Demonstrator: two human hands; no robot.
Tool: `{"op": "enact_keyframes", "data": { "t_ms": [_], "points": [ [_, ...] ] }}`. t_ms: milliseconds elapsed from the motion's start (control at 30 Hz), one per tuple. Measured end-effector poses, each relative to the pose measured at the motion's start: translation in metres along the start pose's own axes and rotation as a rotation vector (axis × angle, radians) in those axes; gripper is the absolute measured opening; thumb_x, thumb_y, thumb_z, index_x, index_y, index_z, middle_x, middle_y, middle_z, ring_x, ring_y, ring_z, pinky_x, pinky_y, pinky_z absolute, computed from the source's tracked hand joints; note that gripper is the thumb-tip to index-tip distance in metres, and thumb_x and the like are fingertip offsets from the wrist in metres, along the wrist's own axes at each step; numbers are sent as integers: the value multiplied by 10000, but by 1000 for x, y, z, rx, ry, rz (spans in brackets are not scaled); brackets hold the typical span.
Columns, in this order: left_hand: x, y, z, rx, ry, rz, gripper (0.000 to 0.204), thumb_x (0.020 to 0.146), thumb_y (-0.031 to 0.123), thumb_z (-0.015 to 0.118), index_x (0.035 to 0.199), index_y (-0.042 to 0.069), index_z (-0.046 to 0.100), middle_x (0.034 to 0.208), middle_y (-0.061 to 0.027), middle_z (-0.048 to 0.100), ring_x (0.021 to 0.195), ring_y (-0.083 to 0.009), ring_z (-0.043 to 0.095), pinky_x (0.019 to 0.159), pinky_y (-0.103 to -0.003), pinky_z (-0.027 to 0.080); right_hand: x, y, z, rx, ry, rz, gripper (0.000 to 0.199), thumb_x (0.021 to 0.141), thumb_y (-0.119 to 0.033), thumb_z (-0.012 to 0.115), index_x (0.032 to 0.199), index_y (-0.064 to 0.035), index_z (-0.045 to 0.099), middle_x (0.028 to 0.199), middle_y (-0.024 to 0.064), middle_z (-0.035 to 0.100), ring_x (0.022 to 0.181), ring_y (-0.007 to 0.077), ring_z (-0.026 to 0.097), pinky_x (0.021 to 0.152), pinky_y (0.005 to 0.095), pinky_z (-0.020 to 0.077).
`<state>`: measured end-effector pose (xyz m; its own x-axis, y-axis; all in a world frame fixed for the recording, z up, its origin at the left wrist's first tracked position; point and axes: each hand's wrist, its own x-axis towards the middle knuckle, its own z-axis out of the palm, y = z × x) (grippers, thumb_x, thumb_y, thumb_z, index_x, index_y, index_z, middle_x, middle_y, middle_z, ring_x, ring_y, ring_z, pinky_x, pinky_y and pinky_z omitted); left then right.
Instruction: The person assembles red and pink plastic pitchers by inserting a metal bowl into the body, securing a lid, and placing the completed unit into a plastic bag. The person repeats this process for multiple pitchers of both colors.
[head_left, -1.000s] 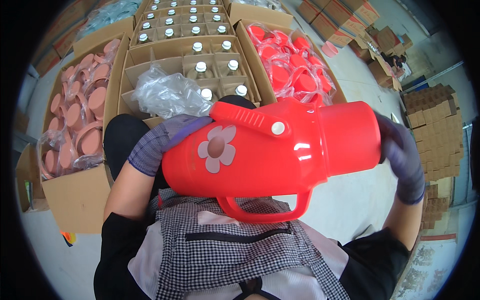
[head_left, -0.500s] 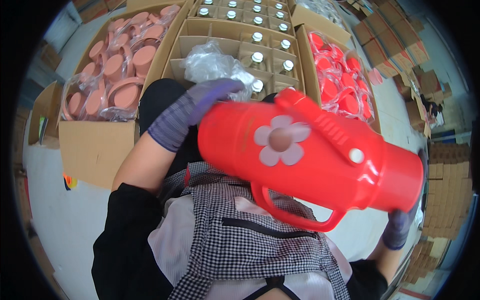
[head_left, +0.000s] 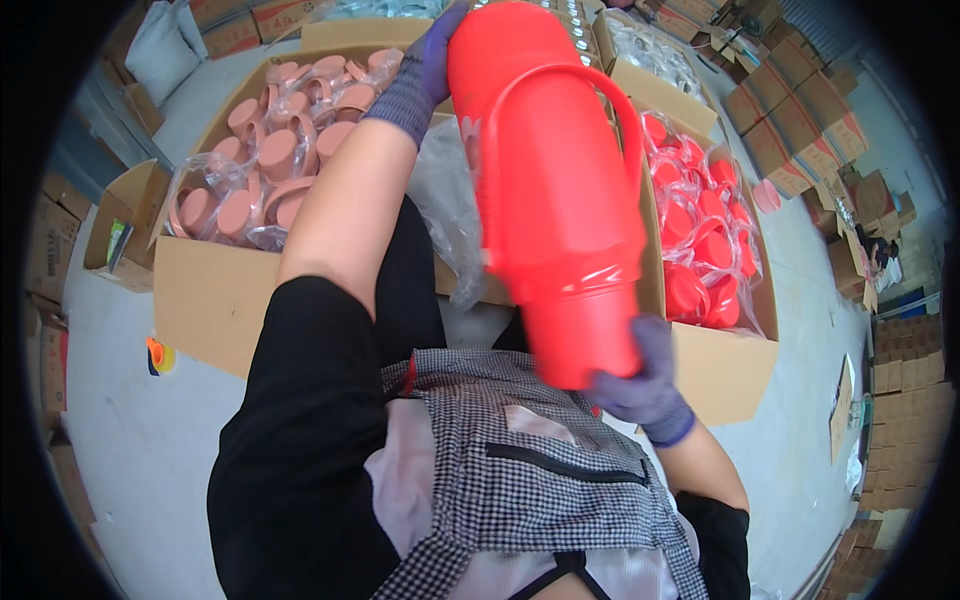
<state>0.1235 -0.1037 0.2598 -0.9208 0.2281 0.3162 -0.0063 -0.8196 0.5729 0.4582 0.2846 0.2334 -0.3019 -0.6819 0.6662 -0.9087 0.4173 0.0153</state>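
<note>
One red flask held two-handed, left hand high at base, right hand low at cap

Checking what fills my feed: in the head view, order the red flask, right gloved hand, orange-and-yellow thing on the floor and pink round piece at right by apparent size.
1. Red flask
2. Right gloved hand
Smallest, unranked: orange-and-yellow thing and pink round piece, which look alike in size.
</note>
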Motion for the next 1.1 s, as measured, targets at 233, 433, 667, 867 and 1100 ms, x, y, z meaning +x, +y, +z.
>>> {"op": "enact_keyframes", "data": {
  "t_ms": [233,433,667,867,1100],
  "points": [
    [-17,-27,12,839,-323,0,368,1068,332,532,1170,16,691,1100,-115,734,990,-224,709,920,-377,557,15,-13,98,207,-486,13,456,801,-232,741,1242,-131,684,1143,73,653,980,268,642,860,430,533],
    [-94,-62,-12,427,-237,64,379,1048,274,466,902,2,684,920,-150,706,926,-268,675,950,-425,521,55,14,61,273,-66,155,402,828,-206,763,1202,-62,729,1028,119,710,900,301,697,849,415,548],
    [-114,-59,21,1154,-210,369,315,1026,219,486,912,0,682,958,-156,708,965,-288,670,1055,-436,469,169,110,61,337,53,420,470,881,-285,763,1287,-67,674,1196,178,666,1096,380,645,982,471,502],
    [-89,-44,140,1700,-363,235,459,902,414,710,1144,27,673,1088,-174,684,1030,-371,652,1032,-514,464,151,207,108,1127,-1,492,468,937,-256,712,1346,-36,650,1253,171,698,1183,300,674,1024,403,511],
    [-86,-43,146,1085,-631,493,599,839,373,807,1297,19,653,1253,-199,668,1211,-417,625,1043,-533,478,153,219,116,894,67,609,485,1026,-233,583,1466,-34,545,1433,187,606,1364,318,563,1168,445,429]
  ]
}}
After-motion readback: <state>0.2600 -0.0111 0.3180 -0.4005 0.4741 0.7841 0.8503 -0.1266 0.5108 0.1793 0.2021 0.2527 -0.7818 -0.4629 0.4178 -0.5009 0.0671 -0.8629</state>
